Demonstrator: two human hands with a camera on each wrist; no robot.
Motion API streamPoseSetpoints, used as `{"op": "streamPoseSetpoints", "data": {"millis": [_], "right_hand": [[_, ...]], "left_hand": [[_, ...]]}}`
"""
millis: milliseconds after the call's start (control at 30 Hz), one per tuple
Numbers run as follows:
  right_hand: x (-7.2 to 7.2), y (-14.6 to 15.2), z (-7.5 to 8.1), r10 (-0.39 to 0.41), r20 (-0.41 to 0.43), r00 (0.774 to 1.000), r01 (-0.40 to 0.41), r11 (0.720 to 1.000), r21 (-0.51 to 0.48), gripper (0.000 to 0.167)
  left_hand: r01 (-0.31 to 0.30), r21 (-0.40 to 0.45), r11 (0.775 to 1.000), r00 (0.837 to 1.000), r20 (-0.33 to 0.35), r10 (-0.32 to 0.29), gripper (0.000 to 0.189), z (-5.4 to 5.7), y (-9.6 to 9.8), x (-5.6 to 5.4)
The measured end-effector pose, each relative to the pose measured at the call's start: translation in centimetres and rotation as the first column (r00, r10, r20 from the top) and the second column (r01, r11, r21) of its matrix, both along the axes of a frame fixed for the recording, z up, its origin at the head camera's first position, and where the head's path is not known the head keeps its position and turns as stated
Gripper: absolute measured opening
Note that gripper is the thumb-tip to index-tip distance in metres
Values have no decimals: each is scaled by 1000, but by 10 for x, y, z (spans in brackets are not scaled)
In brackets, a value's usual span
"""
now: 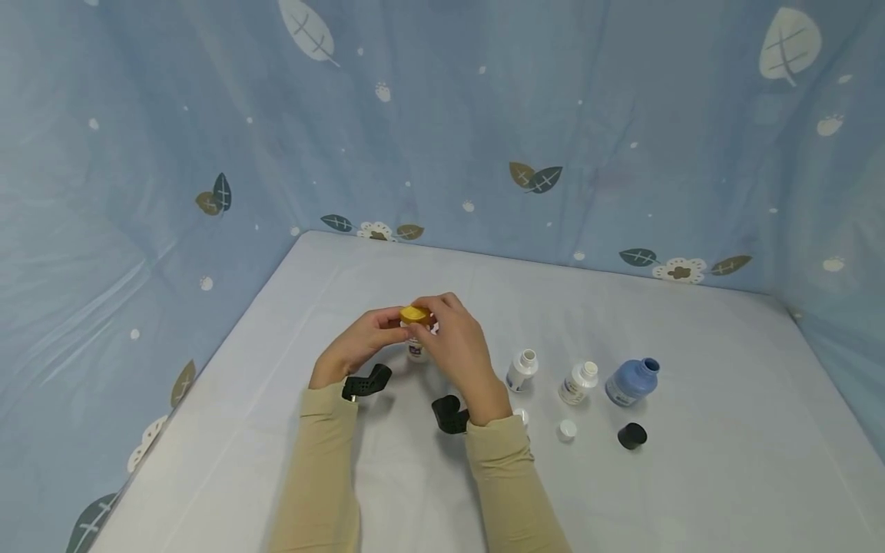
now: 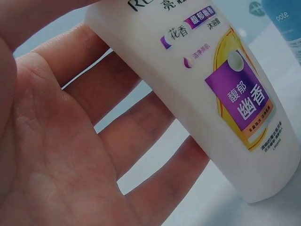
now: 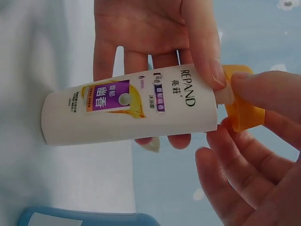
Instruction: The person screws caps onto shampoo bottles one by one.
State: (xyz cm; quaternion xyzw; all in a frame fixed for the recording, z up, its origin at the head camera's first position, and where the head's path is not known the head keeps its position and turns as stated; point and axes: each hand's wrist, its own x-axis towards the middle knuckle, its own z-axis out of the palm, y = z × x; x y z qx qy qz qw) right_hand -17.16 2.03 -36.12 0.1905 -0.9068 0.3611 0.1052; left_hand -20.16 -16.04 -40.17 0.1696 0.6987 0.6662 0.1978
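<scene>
In the head view, my left hand (image 1: 361, 339) holds an upright white body wash bottle (image 1: 417, 352) near its top. A purple and gold label (image 2: 240, 99) fills its front in the left wrist view. Over the bottle's mouth, my right hand (image 1: 458, 343) pinches the yellow cap (image 1: 415, 314) between thumb and fingers. The right wrist view shows a short stretch of white neck (image 3: 225, 95) between the bottle's shoulder and the cap. My left thumb lies across the bottle's front at the shoulder, with the other fingers behind it.
To the right stand two small white bottles (image 1: 522, 370) (image 1: 578, 383) and a blue bottle (image 1: 631, 382), all uncapped. In front of them lie a white cap (image 1: 567, 430), a black cap (image 1: 632, 436) and another white cap (image 1: 522, 416) partly behind my right wrist. Blue curtains surround the white table (image 1: 726, 430).
</scene>
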Motion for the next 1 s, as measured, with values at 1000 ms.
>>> {"op": "streamPoseSetpoints", "data": {"millis": [1000], "right_hand": [[2, -2, 1, -35, 31, 999, 34, 998, 46, 39]], "left_hand": [[-21, -47, 999, 1000, 7, 21, 41, 8, 4, 3]]}}
